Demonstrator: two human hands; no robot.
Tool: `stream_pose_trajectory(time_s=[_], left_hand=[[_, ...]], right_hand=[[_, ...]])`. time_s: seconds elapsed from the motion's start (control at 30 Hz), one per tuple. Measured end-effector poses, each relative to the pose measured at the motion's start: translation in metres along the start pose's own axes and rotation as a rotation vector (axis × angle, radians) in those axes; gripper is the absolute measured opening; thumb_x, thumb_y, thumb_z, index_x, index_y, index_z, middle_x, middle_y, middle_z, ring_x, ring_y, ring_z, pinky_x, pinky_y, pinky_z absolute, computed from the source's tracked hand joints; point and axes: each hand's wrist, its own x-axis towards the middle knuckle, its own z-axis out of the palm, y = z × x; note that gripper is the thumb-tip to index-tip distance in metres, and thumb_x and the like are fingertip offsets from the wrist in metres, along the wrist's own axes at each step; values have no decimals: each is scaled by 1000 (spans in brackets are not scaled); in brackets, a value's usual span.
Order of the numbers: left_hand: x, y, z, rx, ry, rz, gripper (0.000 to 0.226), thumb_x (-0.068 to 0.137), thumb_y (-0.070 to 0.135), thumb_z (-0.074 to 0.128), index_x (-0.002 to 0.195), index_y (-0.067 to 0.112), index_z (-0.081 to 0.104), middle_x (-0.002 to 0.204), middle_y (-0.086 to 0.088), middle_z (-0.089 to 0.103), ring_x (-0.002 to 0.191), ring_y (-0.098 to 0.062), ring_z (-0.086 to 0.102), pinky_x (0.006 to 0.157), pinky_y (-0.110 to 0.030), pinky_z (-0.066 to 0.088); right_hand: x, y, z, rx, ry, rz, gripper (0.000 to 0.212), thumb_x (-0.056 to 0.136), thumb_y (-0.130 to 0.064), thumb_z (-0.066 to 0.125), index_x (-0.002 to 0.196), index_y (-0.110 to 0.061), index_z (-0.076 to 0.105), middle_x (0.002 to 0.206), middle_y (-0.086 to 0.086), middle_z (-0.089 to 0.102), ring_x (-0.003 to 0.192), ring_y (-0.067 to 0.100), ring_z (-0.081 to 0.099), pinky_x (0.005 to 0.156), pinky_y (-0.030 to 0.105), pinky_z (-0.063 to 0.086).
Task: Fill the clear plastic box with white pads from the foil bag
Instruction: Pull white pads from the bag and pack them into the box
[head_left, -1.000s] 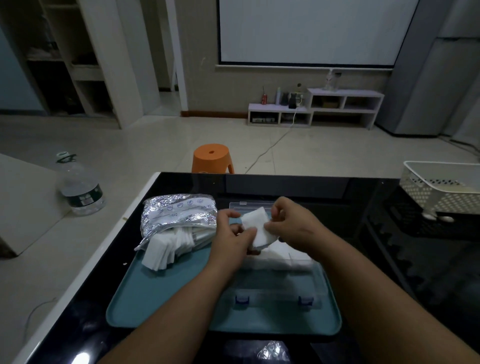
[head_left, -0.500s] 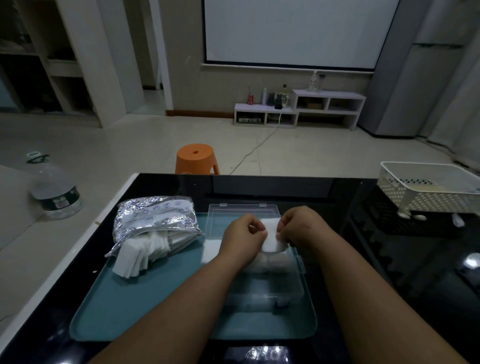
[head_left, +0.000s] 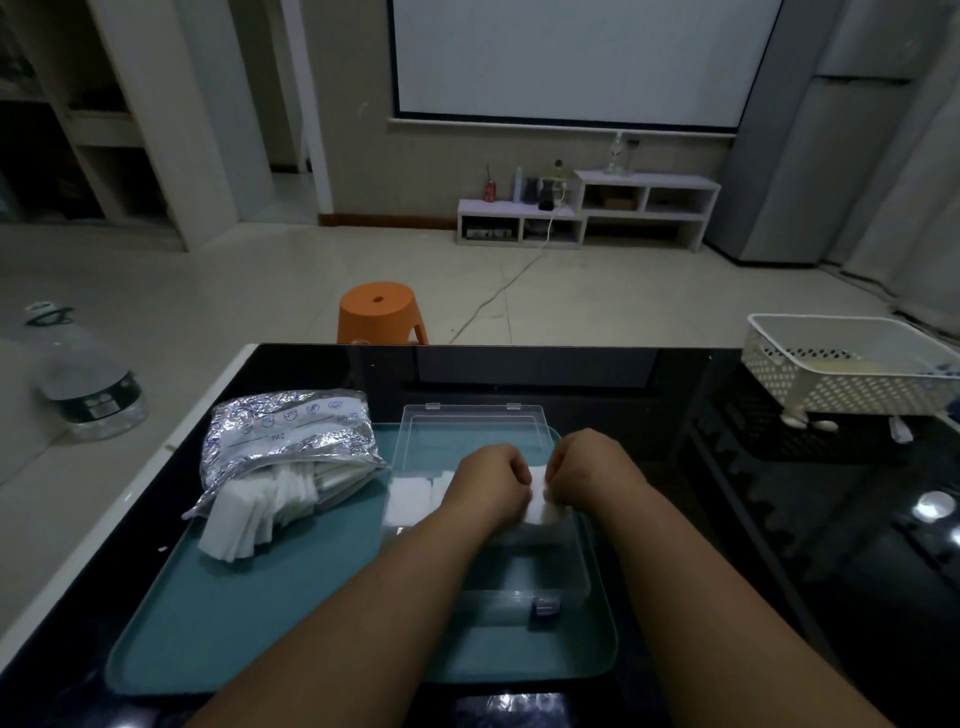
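Foil bag, label writing illegible

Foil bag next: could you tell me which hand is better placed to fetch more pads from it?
Probably the left hand: the foil bag lies on its side of the tray.

Dim room: pale tiled floor, projection screen, low white shelf unit, orange stool.

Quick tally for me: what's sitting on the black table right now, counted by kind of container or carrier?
Teal tray: 1
Clear plastic box: 1
Foil bag: 1
White basket: 1
Total: 4
The loose white pads overlap too much to count.
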Motion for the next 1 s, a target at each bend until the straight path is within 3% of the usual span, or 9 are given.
stream_pose_trajectory(time_s=[0.17, 0.27, 0.43, 0.57, 0.7, 0.83, 1.0], left_hand=[[-6, -3, 9, 117, 123, 60, 9, 84, 22, 71, 86, 20, 62, 93, -2, 65, 86, -19, 60, 73, -29, 48], [-7, -5, 13, 153, 164, 87, 12, 85, 25, 69, 95, 19, 66, 95, 0, 66, 82, -15, 55, 72, -26, 42], [-5, -10, 12, 143, 92, 70, 32, 86, 20, 69, 118, 20, 66, 114, -3, 67, 103, -19, 62, 92, -31, 49], [-3, -5, 11, 232, 3, 50, 29, 90, 18, 63, 118, 15, 67, 117, -9, 67, 107, -25, 61, 96, -36, 49], [-1, -2, 10, 247, -44, 24, 29, 90, 14, 62, 118, 15, 68, 121, -9, 65, 108, -25, 61, 96, -35, 48], [-4, -9, 2, 147, 2, 47, 29, 89, 17, 63, 117, 16, 68, 118, -5, 67, 106, -20, 62, 94, -31, 48], [-10, -22, -24, -89, 154, 9, 13, 86, 18, 67, 98, 18, 73, 101, -3, 73, 90, -20, 68, 87, -37, 56]], right_hand=[[-1, -3, 5, -19, 2, 23, 21, 86, -14, 68, 106, -13, 67, 96, 6, 62, 81, 18, 59, 62, 30, 46], [-3, -5, 5, -56, -17, 48, 18, 87, -12, 65, 105, -10, 64, 91, 7, 57, 75, 19, 55, 61, 31, 43], [-5, -6, 4, -117, -2, 8, 25, 84, -11, 66, 109, -16, 66, 96, 3, 59, 71, 17, 53, 50, 29, 36], [-7, -6, 8, -134, 19, 57, 13, 85, -12, 66, 92, -11, 54, 85, 6, 54, 70, 17, 53, 55, 29, 40], [-7, -8, 9, -109, -26, 76, 13, 87, -13, 64, 96, -11, 55, 89, 7, 55, 73, 16, 54, 62, 28, 45], [-7, -8, 4, -90, -6, 58, 8, 86, -14, 64, 89, -11, 57, 87, 6, 57, 72, 17, 55, 57, 29, 42], [-9, -14, 2, -59, 118, -78, 19, 83, -10, 63, 101, -16, 69, 96, 4, 65, 80, 18, 61, 69, 30, 52]])
